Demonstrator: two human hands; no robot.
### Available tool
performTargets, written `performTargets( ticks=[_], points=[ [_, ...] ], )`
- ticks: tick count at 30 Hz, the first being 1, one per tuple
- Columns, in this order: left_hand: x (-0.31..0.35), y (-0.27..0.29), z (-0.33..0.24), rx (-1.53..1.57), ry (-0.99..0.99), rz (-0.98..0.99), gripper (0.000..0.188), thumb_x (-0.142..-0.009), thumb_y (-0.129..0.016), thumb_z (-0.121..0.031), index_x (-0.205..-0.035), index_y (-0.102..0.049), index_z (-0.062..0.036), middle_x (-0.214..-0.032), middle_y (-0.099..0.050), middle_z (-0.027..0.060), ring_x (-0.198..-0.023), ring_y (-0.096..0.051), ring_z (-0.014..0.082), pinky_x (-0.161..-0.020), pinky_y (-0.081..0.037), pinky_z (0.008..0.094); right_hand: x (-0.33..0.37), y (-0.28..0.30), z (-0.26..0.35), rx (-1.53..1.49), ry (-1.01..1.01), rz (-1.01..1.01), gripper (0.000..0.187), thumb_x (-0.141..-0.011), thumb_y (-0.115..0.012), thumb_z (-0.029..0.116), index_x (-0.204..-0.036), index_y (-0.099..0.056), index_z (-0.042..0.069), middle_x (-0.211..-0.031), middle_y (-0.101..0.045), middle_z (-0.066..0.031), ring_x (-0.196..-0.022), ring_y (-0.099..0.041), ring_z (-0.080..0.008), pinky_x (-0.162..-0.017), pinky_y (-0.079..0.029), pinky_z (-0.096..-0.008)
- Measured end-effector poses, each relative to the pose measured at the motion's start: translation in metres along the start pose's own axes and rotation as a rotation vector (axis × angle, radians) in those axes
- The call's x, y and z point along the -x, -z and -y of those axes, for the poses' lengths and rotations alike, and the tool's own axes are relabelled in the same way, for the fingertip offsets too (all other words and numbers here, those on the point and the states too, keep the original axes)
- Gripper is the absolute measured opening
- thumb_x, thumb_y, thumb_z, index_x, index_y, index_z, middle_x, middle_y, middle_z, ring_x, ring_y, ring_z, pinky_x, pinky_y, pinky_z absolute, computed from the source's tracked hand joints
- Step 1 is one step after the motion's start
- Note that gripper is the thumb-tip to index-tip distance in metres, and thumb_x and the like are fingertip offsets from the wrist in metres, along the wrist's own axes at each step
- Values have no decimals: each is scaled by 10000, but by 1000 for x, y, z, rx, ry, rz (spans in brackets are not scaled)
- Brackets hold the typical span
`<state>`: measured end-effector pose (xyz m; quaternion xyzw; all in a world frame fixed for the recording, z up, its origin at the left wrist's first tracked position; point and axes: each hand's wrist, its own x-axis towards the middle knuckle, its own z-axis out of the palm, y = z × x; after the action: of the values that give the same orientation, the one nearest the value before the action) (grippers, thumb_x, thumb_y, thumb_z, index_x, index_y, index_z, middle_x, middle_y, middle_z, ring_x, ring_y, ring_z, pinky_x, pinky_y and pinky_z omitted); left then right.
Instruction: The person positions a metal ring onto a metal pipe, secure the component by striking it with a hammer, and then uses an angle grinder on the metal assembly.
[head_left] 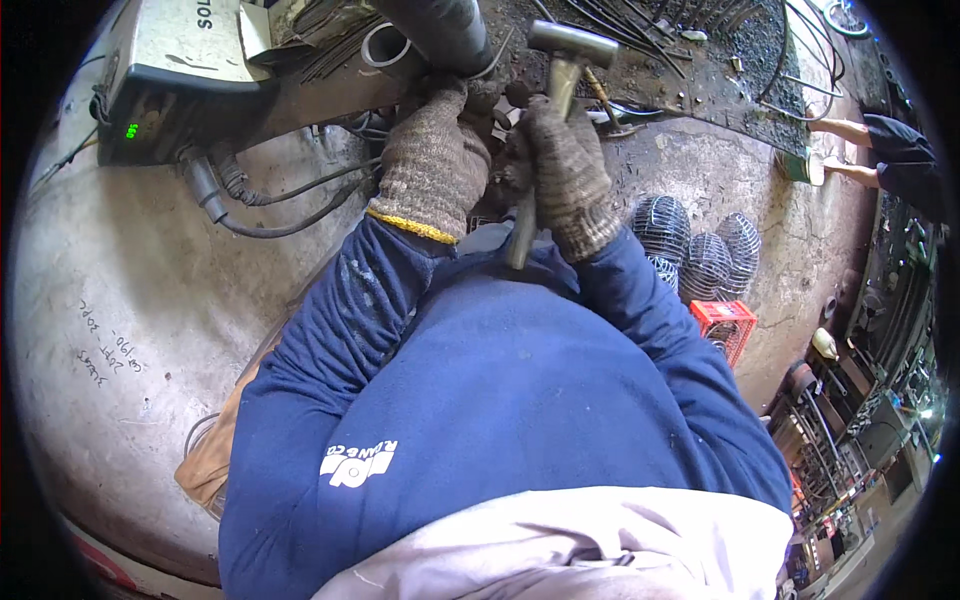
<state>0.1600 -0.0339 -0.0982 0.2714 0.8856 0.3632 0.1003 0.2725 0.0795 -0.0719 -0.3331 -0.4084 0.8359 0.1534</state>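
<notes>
The gloves (pixel 432 162) are mottled grey-brown, the hammer head (pixel 573 42) silvery

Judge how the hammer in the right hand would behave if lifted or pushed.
The hammer is probably head-heavy, given its thick metal head on a slimmer handle. It likely stays stiff: the handle looks straight either side of the right hand. Laid down, its rounded head might rock.

My gloved left hand (pixel 435 150) reaches forward beyond my bent left arm (pixel 340 310), its back turned up and its fingertips hidden. Just to its right, my gloved right hand (pixel 572 170) is curled in a closed grip, and behind it my right arm (pixel 650 315) bends outward.
</notes>
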Motion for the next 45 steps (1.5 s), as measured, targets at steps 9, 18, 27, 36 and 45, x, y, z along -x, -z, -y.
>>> performTargets(
  ticks=[9,18,27,36,45],
  points=[
    [-5,-15,11,-33,-221,-132,172,-1047,-578,-137,-1191,-653,-81,-1041,-714,55,-842,-683,131,-582,-499,204,-3,7,-10,11,112,-24,297,-1007,-641,316,-1139,-578,58,-726,-600,-34,-551,-602,-167,-480,-516,-283],
    [-6,-7,-3,553,219,-61,177,-996,-580,-133,-1132,-671,-65,-1071,-723,106,-942,-709,200,-684,-548,280,9,1,7,-450,89,-168,399,-1050,-559,437,-1202,-574,68,-714,-550,12,-501,-523,-125,-448,-476,-297],
    [-2,-6,-2,444,153,-31,219,-981,-610,-125,-1174,-665,-37,-1050,-711,100,-906,-693,189,-731,-557,278,3,13,12,-252,56,31,401,-1035,-589,411,-1182,-667,47,-748,-595,-26,-576,-597,-144,-477,-481,-288],
    [-1,4,1,153,10,70,206,-1078,-488,-113,-1215,-614,-25,-1084,-688,82,-953,-652,135,-720,-534,231,2,8,17,-37,-120,-48,461,-1022,-602,394,-1274,-620,9,-749,-583,-10,-514,-554,-142,-450,-478,-306],
    [-4,13,-23,698,314,150,177,-1063,-541,-134,-1186,-640,-54,-1033,-702,51,-859,-644,92,-625,-504,187,-1,1,11,242,32,-59,333,-1019,-626,412,-1085,-652,87,-766,-621,-34,-583,-613,-170,-509,-531,-311]
  ],
)
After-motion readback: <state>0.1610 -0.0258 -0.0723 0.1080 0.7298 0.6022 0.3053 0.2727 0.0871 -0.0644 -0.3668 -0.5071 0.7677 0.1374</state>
